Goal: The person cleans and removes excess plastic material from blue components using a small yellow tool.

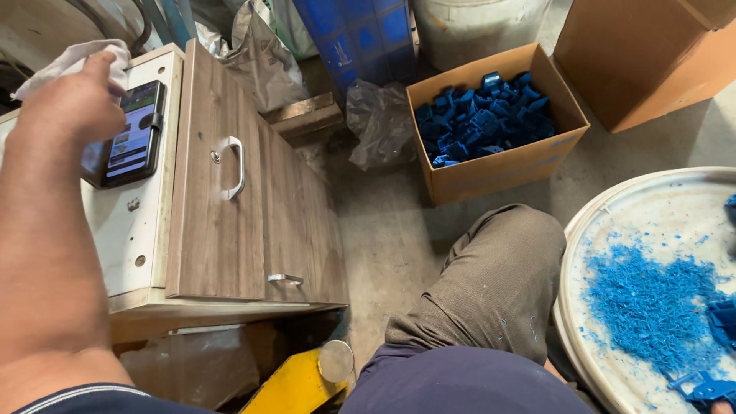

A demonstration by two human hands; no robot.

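Reaching out over a low wooden cabinet (253, 222) with the left hand (73, 103), fingers bent loosely and thumb raised, clasping nothing. Resting just against the edge of a black smartphone (130, 132), directly under and slightly right of the knuckles, screen lit and lying flat on the white top of the cabinet. Just beyond the fingertips, a crumpled white cloth (69, 61), touching or nearly touching the hand; impossible to tell which. To the right of the phone, a brown door panel with a white curved handle (234, 169), close beside but apart from the hand.

Further right and well apart from the hand, an open cardboard box (498, 165) filled with blue plastic parts (483, 115). Beside that box, on the side nearer to the hand, a grey crumpled plastic bag (379, 123) on the concrete floor. Beyond the box, a larger closed carton (652, 54) and a blue crate (360, 31).

Far to the right of the hand and nearer to the body, a round white lid or tray (613, 230) with a heap of blue plastic shavings (652, 307) on it. Between cabinet and tray, a bent knee in grey trousers (498, 284). Below the cabinet, a yellow metal piece (295, 387).

No right hand in view, so nothing to tell about its grip.
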